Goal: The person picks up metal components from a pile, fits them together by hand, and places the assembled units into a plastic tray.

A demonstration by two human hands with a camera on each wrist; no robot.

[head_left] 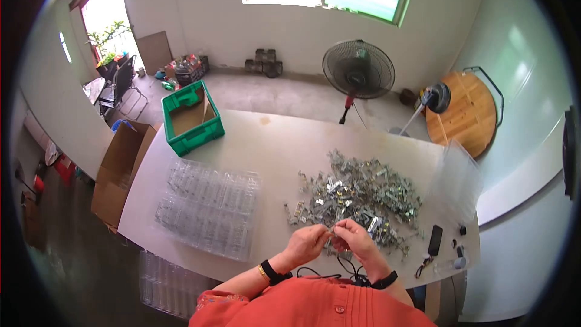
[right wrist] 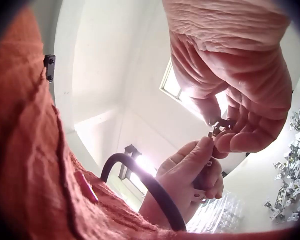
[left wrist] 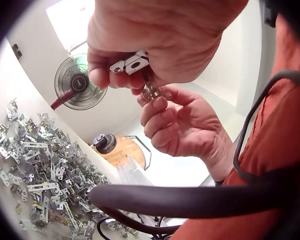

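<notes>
Both hands meet above the near edge of the table, in front of the red shirt. My left hand [head_left: 304, 244] grips a flat metal bracket with holes [left wrist: 136, 64], its plate showing between the curled fingers. My right hand [head_left: 358, 242] pinches a small metal fitting [right wrist: 221, 126] between thumb and fingers. In the left wrist view the fitting is right at the bracket's lower end; whether the two are joined I cannot tell. Just beyond the hands lies a heap of similar small metal pieces [head_left: 357, 197].
Clear plastic trays [head_left: 209, 209] lie on the left of the table [head_left: 284, 136]. Behind them stands a green crate [head_left: 193, 127], with a cardboard box [head_left: 124, 166] beside the table. A phone [head_left: 434, 241] lies at right. Black cables [left wrist: 200, 202] hang near the hands.
</notes>
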